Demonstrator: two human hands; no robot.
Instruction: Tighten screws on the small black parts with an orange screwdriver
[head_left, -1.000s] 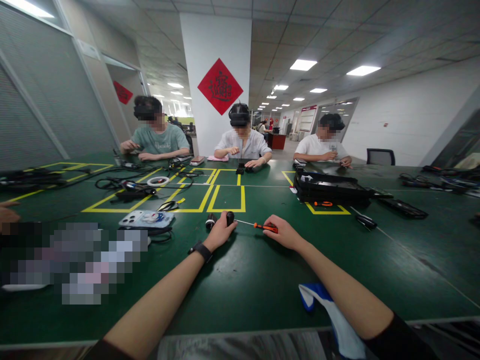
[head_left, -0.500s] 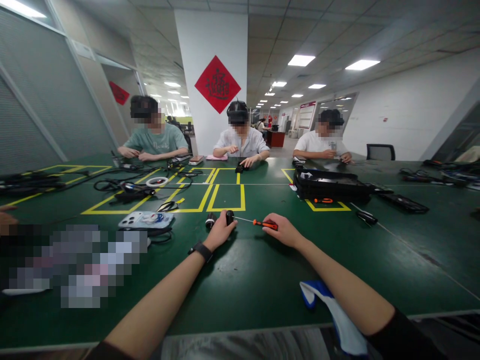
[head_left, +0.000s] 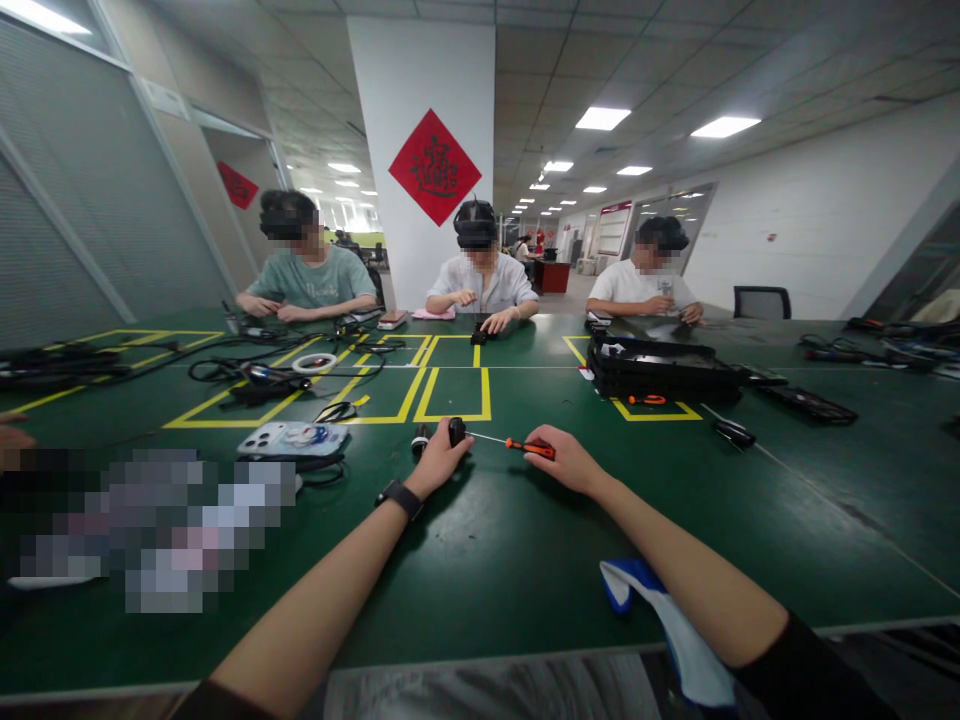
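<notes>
My left hand [head_left: 441, 462] is closed around a small black round part [head_left: 457, 431], whose exact kind I cannot make out. In my right hand [head_left: 564, 458] is a screwdriver [head_left: 529, 449] with an orange and black handle, its thin shaft pointing left. The tip reaches the side of the black part; whether it sits in a screw is too small to tell. Just left of my left hand stands another small black and white piece [head_left: 420, 441], partly hidden by the fingers.
Left lie a phone [head_left: 292, 438], black cables [head_left: 247, 375] and a white ring [head_left: 315, 363]. Black trays [head_left: 660, 372] stand at the back right, with an orange tool [head_left: 646, 400] before them. A blue and white cloth [head_left: 667, 620] lies by my right forearm. Three people sit opposite.
The black part in my left hand has tilted slightly. Both hands and the screwdriver stay in nearly the same place.
</notes>
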